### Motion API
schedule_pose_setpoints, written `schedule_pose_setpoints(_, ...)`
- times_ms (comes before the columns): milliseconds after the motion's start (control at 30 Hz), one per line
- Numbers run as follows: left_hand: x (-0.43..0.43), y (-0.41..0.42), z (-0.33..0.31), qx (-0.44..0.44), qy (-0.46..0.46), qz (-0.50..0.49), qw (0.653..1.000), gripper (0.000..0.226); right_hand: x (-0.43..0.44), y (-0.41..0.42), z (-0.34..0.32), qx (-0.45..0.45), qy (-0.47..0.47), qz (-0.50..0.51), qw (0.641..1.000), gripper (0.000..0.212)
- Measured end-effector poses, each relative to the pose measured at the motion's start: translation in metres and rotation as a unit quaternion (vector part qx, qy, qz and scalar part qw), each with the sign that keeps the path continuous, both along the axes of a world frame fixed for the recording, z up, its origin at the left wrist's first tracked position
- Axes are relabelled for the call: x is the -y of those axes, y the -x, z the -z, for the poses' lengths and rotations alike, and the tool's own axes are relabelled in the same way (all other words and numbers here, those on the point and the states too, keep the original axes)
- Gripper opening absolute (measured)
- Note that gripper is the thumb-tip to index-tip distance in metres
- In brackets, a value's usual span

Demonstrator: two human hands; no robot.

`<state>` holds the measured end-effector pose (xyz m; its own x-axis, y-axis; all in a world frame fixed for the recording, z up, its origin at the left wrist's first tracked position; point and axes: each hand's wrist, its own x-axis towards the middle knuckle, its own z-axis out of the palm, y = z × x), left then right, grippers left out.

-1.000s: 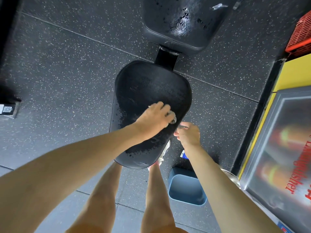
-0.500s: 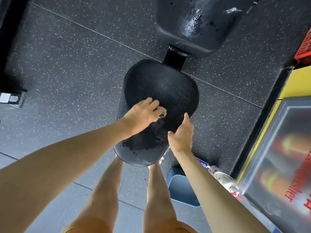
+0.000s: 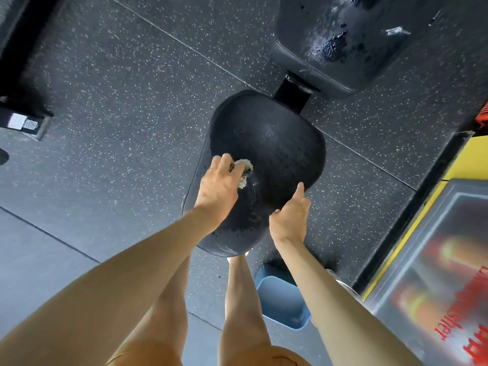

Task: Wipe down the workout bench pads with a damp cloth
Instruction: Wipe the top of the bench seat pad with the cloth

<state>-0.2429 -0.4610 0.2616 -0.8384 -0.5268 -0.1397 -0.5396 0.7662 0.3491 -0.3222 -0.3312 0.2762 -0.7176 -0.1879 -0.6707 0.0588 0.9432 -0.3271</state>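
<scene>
The black seat pad (image 3: 274, 143) of the workout bench lies below me, worn and wet at its near end. My left hand (image 3: 220, 184) presses a small pale cloth (image 3: 244, 171) onto the pad's left side, fingers curled over it. My right hand (image 3: 290, 217) rests on the pad's right near edge, thumb stretched along the rim. Beyond the seat, the black back pad (image 3: 343, 40) shows a shiny wet patch and dark spots.
A blue plastic bin (image 3: 280, 302) stands on the speckled rubber floor (image 3: 118, 101) by my right leg. A yellow-framed cabinet with a glass front (image 3: 433, 273) fills the right side. A black equipment foot (image 3: 23, 122) sits at far left.
My left hand has slid the cloth leftward across the seat pad. My right hand moved from hovering beside the pad to resting on its right edge.
</scene>
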Motion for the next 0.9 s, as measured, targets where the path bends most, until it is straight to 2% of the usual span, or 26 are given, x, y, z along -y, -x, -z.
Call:
schedule_pose_setpoints(67,-0.019,-0.01,0.001,-0.019,0.012,0.142,0.99,0.039,0.0,-0.001,0.0,0.0,-0.004,-0.008,1.0,0.083)
schedule_pose_setpoints(133,-0.012,-0.02,-0.002,-0.044,0.03,0.286,0.957,0.034,0.002,-0.004,-0.001,0.002,-0.008,-0.023,1.0,0.082)
schedule_pose_setpoints(167,-0.002,-0.021,-0.003,-0.046,0.034,0.303,0.951,0.034,0.002,-0.005,-0.001,0.001,-0.008,-0.029,1.0,0.082)
schedule_pose_setpoints(200,0.007,-0.021,-0.001,-0.037,0.027,0.27,0.962,0.038,0.001,-0.006,-0.002,-0.001,-0.01,-0.038,0.999,0.082)
schedule_pose_setpoints(233,0.015,-0.021,0.001,-0.026,0.008,0.184,0.983,0.046,0.001,-0.006,-0.002,-0.004,-0.015,-0.049,0.999,0.083)
schedule_pose_setpoints(267,0.019,-0.021,0.003,-0.013,-0.017,0.057,0.998,0.052,0.0,-0.007,-0.003,-0.007,-0.022,-0.059,0.998,0.083)
schedule_pose_setpoints(300,0.017,-0.02,0.002,0.011,-0.037,-0.057,0.998,0.054,0.0,-0.008,-0.004,-0.009,-0.029,-0.066,0.997,0.084)
schedule_pose_setpoints(333,0.011,-0.019,0.0,0.031,-0.046,-0.114,0.992,0.054,-0.001,-0.008,-0.004,-0.01,-0.034,-0.072,0.997,0.085)
schedule_pose_setpoints(367,0.004,-0.019,0.0,0.037,-0.045,-0.111,0.992,0.055,0.0,-0.008,-0.005,-0.008,-0.036,-0.074,0.997,0.086)
schedule_pose_setpoints(433,-0.007,-0.025,0.001,0.022,-0.03,0.042,0.998,0.057,0.002,-0.007,-0.006,-0.001,-0.034,-0.073,0.997,0.09)
schedule_pose_setpoints(500,0.001,-0.037,0.0,0.004,0.002,0.222,0.975,0.054,0.003,-0.007,-0.006,0.001,-0.028,-0.081,0.996,0.094)
schedule_pose_setpoints(533,0.012,-0.04,-0.001,-0.001,0.003,0.264,0.965,0.054,0.003,-0.008,-0.006,-0.001,-0.026,-0.085,0.996,0.096)
schedule_pose_setpoints(567,0.022,-0.041,-0.001,0.004,-0.006,0.254,0.967,0.056,0.002,-0.008,-0.006,-0.002,-0.024,-0.088,0.996,0.098)
schedule_pose_setpoints(600,0.032,-0.041,0.001,0.009,-0.021,0.188,0.982,0.059,0.001,-0.009,-0.005,0.0,-0.024,-0.088,0.996,0.099)
schedule_pose_setpoints(667,0.039,-0.038,0.004,0.019,-0.051,-0.027,0.998,0.06,-0.002,-0.011,-0.005,0.005,-0.024,-0.088,0.996,0.102)
schedule_pose_setpoints(700,0.034,-0.036,0.003,0.026,-0.061,-0.079,0.995,0.059,-0.003,-0.012,-0.004,0.006,-0.024,-0.087,0.996,0.103)
schedule_pose_setpoints(733,0.028,-0.036,0.003,0.027,-0.057,-0.068,0.996,0.059,-0.003,-0.012,-0.004,0.006,-0.025,-0.087,0.996,0.105)
schedule_pose_setpoints(800,0.017,-0.043,0.003,0.014,-0.036,0.087,0.995,0.059,-0.002,-0.013,-0.003,0.007,-0.028,-0.085,0.996,0.108)
schedule_pose_setpoints(867,0.028,-0.052,0.002,-0.005,-0.024,0.23,0.973,0.059,0.0,-0.012,-0.002,0.013,-0.035,-0.083,0.996,0.11)
schedule_pose_setpoints(900,0.038,-0.051,0.001,0.0,-0.032,0.239,0.97,0.059,0.002,-0.012,-0.002,0.015,-0.039,-0.082,0.996,0.11)
